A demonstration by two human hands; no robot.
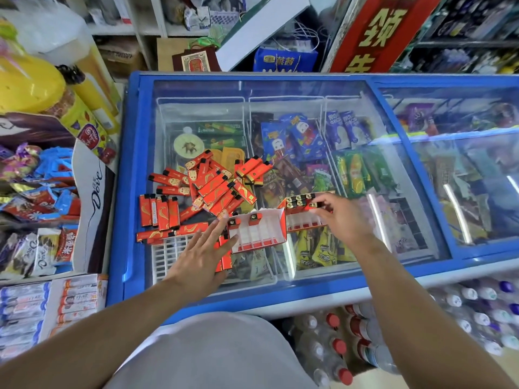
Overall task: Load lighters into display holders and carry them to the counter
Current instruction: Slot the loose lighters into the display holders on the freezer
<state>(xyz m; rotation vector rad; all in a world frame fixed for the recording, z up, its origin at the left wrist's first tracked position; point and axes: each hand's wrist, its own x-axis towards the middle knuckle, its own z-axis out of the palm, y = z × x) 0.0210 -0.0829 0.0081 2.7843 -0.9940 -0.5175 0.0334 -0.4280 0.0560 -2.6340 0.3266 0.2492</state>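
- On the freezer lid [280,88], toward its near-left corner: loose heap of red lighters [213,183], slim hard-bodied pieces with black caps. Judged light, rigid and slick on glass; best pinched across the flat sides, cap end up.
- Just beside the heap, nearer the front edge: a row of lighters [160,210] lying side by side, plus strays on the white grille beneath.
- Front-centre of the lid: near display holder [257,230], white and red, thin-walled with divided slots, 2 lighters standing in it, most slots vacant. Judged flimsy card or light plastic; likely to tip or flex, so lift from the base or both end walls.
- Touching its right end: far display holder [304,213], about 6 lighters upright along its back rows.
- Left hand [202,254]: fingers straight, lying over lighters beside the near holder, gripping nothing.
- Right hand [341,213]: fingertips curled onto the far holder's loaded lighters, pinching one.
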